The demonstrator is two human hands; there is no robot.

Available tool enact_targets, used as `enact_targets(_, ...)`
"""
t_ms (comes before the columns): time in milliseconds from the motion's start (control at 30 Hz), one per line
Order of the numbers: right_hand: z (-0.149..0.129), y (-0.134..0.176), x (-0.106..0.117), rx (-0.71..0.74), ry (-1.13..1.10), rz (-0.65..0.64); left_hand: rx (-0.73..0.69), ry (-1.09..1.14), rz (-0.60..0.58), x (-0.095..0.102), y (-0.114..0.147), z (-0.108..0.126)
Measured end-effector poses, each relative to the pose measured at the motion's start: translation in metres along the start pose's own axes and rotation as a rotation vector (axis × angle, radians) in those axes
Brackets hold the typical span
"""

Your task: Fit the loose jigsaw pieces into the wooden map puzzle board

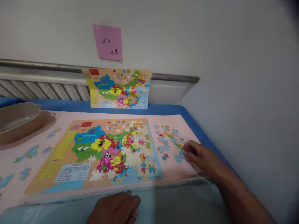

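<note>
Left hand [116,206] low at the near edge, over a pale blue cloth [175,199]; grip closed on a small pink-and-green piece [135,212], partly hidden by the fingers. Right hand [195,152] reaches to the right of the puzzle [130,157], fingers curled, fingertips at the edge of a cluster of loose pieces [165,147], mostly blue. Grip narrow; cannot tell whether a piece is between the fingertips.

Puzzle, a colourful map, lies flat on the pink worktop [173,171] between the two groups of loose pieces. Left and middle mostly filled; bare patches along the right and lower part, some pieces lying loose there. More scattered pieces [32,151] to its left, near a tan tray [14,132]. Behind, a matching picture [119,90] leans upright against a metal rail [175,77]; pink note [107,43] on the wall above.
</note>
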State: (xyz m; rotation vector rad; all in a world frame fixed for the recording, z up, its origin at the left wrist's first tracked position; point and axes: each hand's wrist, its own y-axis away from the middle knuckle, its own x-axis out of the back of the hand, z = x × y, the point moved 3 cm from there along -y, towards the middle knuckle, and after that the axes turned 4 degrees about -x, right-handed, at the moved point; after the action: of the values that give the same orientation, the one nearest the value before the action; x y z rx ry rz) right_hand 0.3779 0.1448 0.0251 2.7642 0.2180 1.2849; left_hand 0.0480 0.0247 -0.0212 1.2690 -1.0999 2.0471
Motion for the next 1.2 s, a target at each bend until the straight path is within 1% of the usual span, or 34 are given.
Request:
enact_targets(100, -0.02, 0.002, -0.006, -0.007, -0.256, 0.0, 0.046, -0.007, 0.04, 0.001, -0.004, 0.0)
enact_targets(133, -0.031, 0.004, -0.011, 0.001, -0.308, -0.01, 0.051, -0.012, 0.06, 0.002, -0.006, 0.001)
enact_targets(200, -0.058, 0.007, -0.027, 0.03, -0.37, -0.071, 0.052, -0.021, 0.088, 0.005, -0.008, 0.004)
enact_targets(300, -0.092, 0.009, -0.06, 0.102, -0.355, -0.206, 0.039, -0.022, 0.093, 0.008, -0.01, 0.006)
enact_targets(367, -0.103, 0.007, -0.083, 0.14, -0.317, -0.288, 0.036, -0.008, 0.089, 0.007, -0.009, 0.005)
enact_targets(433, -0.104, 0.005, -0.1, 0.163, -0.244, -0.291, 0.039, 0.006, 0.081, 0.005, -0.008, 0.004)
enact_targets(500, -0.1, 0.003, -0.11, 0.175, -0.167, -0.255, 0.043, 0.015, 0.072, 0.002, -0.006, 0.003)
enact_targets(600, -0.095, 0.002, -0.112, 0.191, -0.034, -0.192, 0.048, 0.011, 0.068, -0.002, -0.004, 0.002)
enact_targets(700, -0.095, -0.001, -0.103, 0.228, 0.06, -0.12, 0.055, 0.011, 0.054, -0.003, -0.004, 0.002)
enact_targets(767, -0.094, -0.003, -0.096, 0.229, 0.061, -0.085, 0.055, 0.009, 0.05, -0.002, -0.005, 0.002)
enact_targets(833, -0.093, -0.003, -0.093, 0.202, 0.015, -0.103, 0.051, 0.001, 0.06, 0.001, -0.007, 0.003)
enact_targets(900, -0.091, 0.0, -0.095, 0.188, -0.028, -0.168, 0.047, 0.004, 0.066, 0.002, -0.008, 0.003)
enact_targets(967, -0.091, 0.006, -0.1, 0.216, -0.019, -0.219, 0.051, 0.011, 0.066, 0.002, -0.007, 0.002)
enact_targets(1000, -0.092, 0.008, -0.102, 0.236, 0.005, -0.225, 0.054, 0.015, 0.063, 0.001, -0.007, 0.002)
enact_targets(1100, -0.093, 0.011, -0.107, 0.28, 0.092, -0.203, 0.063, 0.019, 0.043, -0.002, -0.005, 0.002)
enact_targets(1200, -0.094, 0.008, -0.106, 0.312, 0.166, -0.126, 0.06, 0.022, 0.03, -0.004, -0.003, 0.002)
